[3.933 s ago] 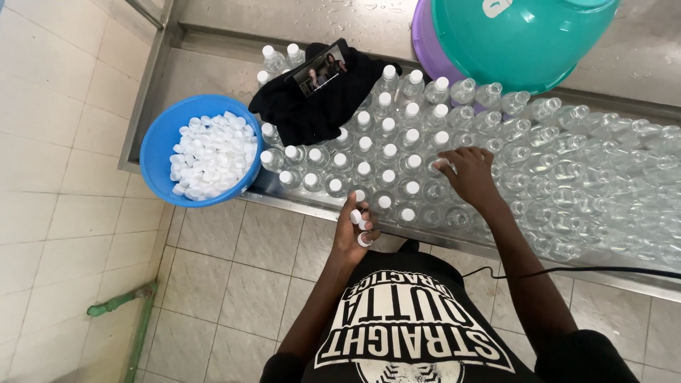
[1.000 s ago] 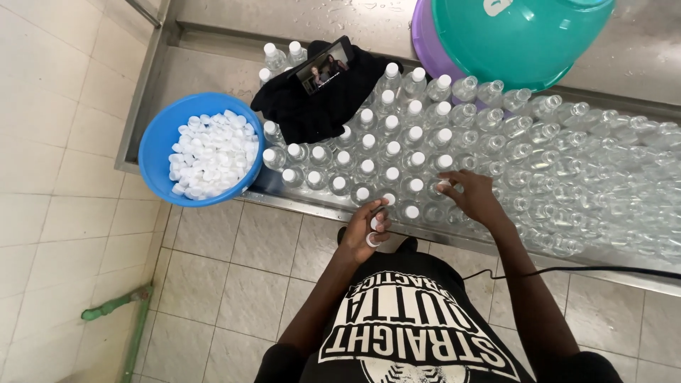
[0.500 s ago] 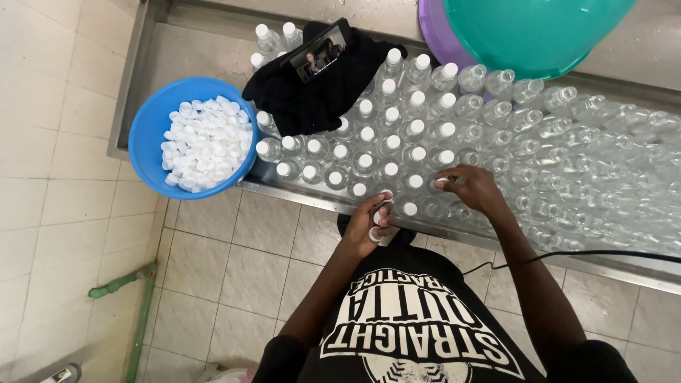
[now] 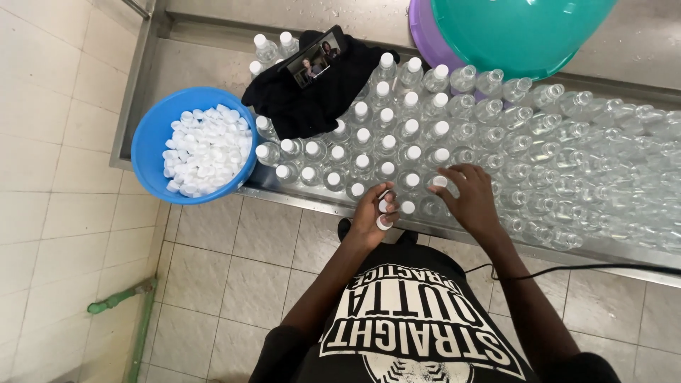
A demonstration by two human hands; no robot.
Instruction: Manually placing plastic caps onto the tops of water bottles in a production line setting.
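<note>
left hand (image 4: 374, 213): curled shut around a small stack of white caps (image 4: 384, 213), held at the near edge of the surface, just beside the front row of bottles; looks like a ready supply kept close to where caps go on
right hand (image 4: 469, 197): fingers bent, tips pressing a single cap (image 4: 440, 181) onto a clear bottle (image 4: 434, 190) in the front rows; not a full fist, loosely closed on that cap
capped bottles (image 4: 386, 142): left block, upright, packed touching in rows, white tops on
uncapped bottles (image 4: 560, 156): right block, clear, open necks, same tight packing; right hand sits at the border between the two blocks
surface (image 4: 213, 50): steel trough with a raised rim; rim likely keeps the packed bottles from sliding off
blue bowl (image 4: 152, 145): left end of the surface, partly over the edge, full of loose white caps, well apart from both hands
black cloth (image 4: 312, 96): bunched on the bottles at the back, props up a phone (image 4: 313, 60) tilted toward the person
teal tub (image 4: 521, 28): far side, stacked over a purple tub (image 4: 425, 35)
cable (image 4: 567, 269): thin black, runs across the person's right arm
</note>
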